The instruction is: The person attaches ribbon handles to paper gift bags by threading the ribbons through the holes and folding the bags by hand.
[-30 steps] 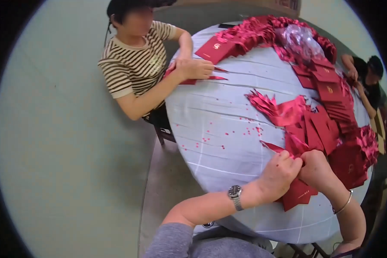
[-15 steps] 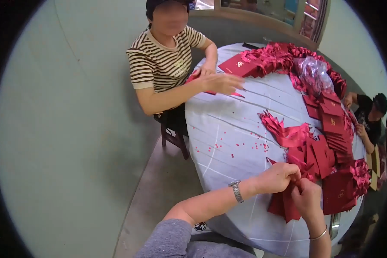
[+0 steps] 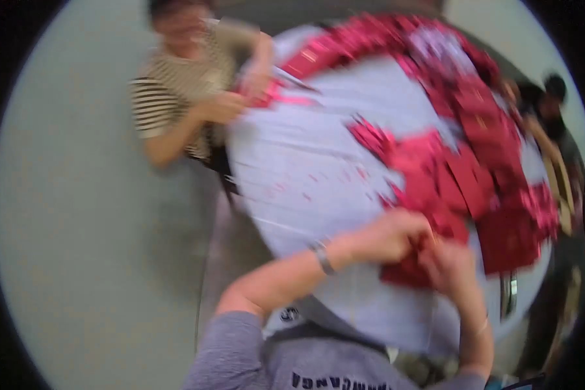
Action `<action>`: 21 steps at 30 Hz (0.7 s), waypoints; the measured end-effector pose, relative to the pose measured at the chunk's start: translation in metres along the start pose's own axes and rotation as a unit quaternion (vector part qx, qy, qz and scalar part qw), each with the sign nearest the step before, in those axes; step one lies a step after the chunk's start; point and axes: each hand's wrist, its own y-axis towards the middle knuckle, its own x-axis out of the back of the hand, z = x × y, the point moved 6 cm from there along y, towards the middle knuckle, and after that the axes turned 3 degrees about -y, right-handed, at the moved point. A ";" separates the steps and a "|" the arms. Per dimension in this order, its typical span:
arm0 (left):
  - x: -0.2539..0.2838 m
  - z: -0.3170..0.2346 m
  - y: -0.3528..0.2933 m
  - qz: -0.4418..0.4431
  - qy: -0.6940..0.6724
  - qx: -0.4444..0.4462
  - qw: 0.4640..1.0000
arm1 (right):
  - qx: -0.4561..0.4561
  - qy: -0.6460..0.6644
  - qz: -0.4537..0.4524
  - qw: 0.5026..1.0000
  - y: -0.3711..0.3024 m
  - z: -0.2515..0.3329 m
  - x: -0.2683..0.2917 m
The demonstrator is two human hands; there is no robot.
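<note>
Both my hands meet over the near right part of the table, fingers closed. My left hand (image 3: pixel 395 235) pinches a piece of red ribbon (image 3: pixel 425 242), and my right hand (image 3: pixel 451 263) grips the same ribbon close beside it. Under them lies a flat red bag (image 3: pixel 402 275), partly covered by my hands. Just beyond are more red bags (image 3: pixel 458 182) with loose ribbons (image 3: pixel 370 138). Motion blur hides the fine detail at my fingertips.
A round table (image 3: pixel 292 156) with a pale cloth carries small red bits. Stacked red bags (image 3: pixel 481 107) line its right side, by a clear plastic bag (image 3: pixel 441 51). A striped-shirted co-worker (image 3: pixel 188 84) handles red pieces at the far left; another person (image 3: pixel 549 104) sits at right.
The view has shifted, so the table sits higher and further left. My hands stay together on the ribbon. The co-worker's outstretched hand has drawn back to the red pieces.
</note>
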 end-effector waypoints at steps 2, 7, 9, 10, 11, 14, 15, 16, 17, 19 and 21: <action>0.018 -0.001 -0.001 -0.021 0.065 0.018 0.998 | -0.043 0.124 -0.104 0.986 0.014 -0.019 0.021; 0.011 0.002 0.004 0.032 0.039 0.147 0.988 | 0.050 0.170 -0.063 0.982 0.039 -0.035 0.011; 0.008 -0.001 0.003 -0.004 0.035 0.124 0.992 | 0.059 0.166 -0.033 0.984 0.036 -0.034 0.006; 0.004 -0.004 0.002 0.001 0.034 0.122 0.992 | 0.068 0.126 -0.035 0.989 0.034 -0.030 0.007; 0.004 -0.006 -0.001 -0.014 0.043 0.126 0.991 | 0.081 0.087 -0.037 0.992 0.033 -0.026 0.006; 0.004 -0.011 -0.005 -0.024 0.062 0.119 0.991 | 0.147 0.039 -0.026 0.988 0.036 -0.021 0.012; 0.004 -0.013 -0.006 -0.008 0.092 0.091 0.992 | 0.151 0.027 -0.024 0.988 0.037 -0.022 0.014; 0.003 -0.014 -0.006 0.008 0.122 0.063 0.991 | 0.144 0.030 -0.023 0.989 0.036 -0.022 0.015; 0.007 -0.012 -0.008 0.010 0.122 0.086 0.989 | 0.143 0.058 0.009 0.988 0.035 -0.023 0.013; 0.022 -0.012 -0.008 0.009 0.126 0.114 0.985 | 0.140 0.092 0.044 0.985 0.030 -0.027 0.008; 0.048 -0.007 -0.017 0.002 0.141 0.149 0.979 | 0.142 0.130 0.060 0.979 0.021 -0.031 0.002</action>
